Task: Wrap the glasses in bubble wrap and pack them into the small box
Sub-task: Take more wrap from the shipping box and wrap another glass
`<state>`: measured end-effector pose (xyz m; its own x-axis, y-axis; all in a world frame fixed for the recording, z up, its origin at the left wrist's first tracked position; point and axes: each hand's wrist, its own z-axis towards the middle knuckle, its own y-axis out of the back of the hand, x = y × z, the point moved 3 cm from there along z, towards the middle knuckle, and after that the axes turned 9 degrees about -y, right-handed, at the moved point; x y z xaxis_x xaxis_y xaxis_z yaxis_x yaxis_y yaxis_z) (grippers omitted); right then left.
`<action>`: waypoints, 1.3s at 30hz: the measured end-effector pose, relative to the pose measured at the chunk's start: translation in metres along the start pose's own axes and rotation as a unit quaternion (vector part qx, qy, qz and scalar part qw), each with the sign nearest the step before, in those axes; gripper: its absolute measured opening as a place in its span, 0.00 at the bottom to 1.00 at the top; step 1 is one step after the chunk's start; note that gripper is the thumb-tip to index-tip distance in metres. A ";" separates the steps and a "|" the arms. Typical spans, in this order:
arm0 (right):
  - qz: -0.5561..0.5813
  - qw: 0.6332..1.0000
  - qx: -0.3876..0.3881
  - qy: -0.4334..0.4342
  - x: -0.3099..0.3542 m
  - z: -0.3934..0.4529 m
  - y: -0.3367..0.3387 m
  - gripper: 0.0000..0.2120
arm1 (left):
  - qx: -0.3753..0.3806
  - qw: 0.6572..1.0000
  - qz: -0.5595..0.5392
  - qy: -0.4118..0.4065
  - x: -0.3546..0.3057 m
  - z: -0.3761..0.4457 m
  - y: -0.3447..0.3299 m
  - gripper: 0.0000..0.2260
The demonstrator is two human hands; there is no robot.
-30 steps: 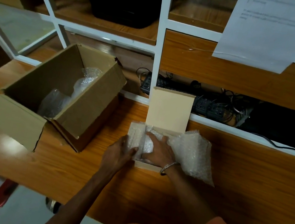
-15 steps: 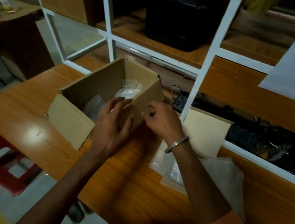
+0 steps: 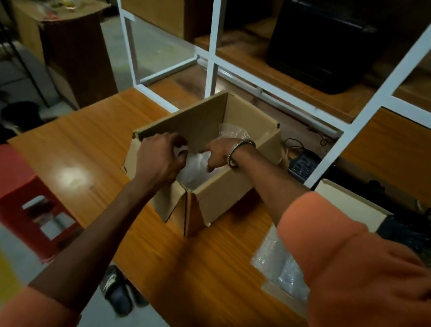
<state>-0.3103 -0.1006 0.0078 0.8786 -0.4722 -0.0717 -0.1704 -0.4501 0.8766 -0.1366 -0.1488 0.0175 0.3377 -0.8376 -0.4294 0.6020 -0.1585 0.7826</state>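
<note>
An open brown cardboard box [image 3: 232,192] stands in the middle of the wooden table. Crumpled bubble wrap [image 3: 193,172] lies inside it, with a second clump [image 3: 232,131] at the far end. My left hand [image 3: 158,158] is at the box's near left corner, its fingers curled round the bubble wrap. My right hand [image 3: 220,151], with a metal bangle on the wrist, reaches in from the right and pinches the same wrap. The small box [image 3: 350,204] sits at the right with its lid up and bubble wrap [image 3: 277,262] spilling out of it. No glasses show.
A white-framed wooden shelf [image 3: 358,121] rises behind the table and holds a black device [image 3: 326,39]. Cables and a power strip [image 3: 301,163] lie behind the boxes. A red stool [image 3: 5,185] stands on the floor at the left, and a dark shoe [image 3: 116,289] sits under the table's edge.
Both hands left the small box, moved left to the large box and reached inside onto the bubble wrap. The view swung left with them.
</note>
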 end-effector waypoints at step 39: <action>0.696 0.715 -0.005 0.065 -0.249 -0.329 -0.114 0.10 | 0.013 0.899 -0.438 -0.016 -0.244 -0.027 -0.036 0.14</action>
<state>-0.3629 0.3178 0.0825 -0.1058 -0.3834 0.9175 -0.9176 0.3932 0.0585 -0.2217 0.0751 0.0819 -0.2778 -0.4002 -0.8733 0.6098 -0.7759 0.1616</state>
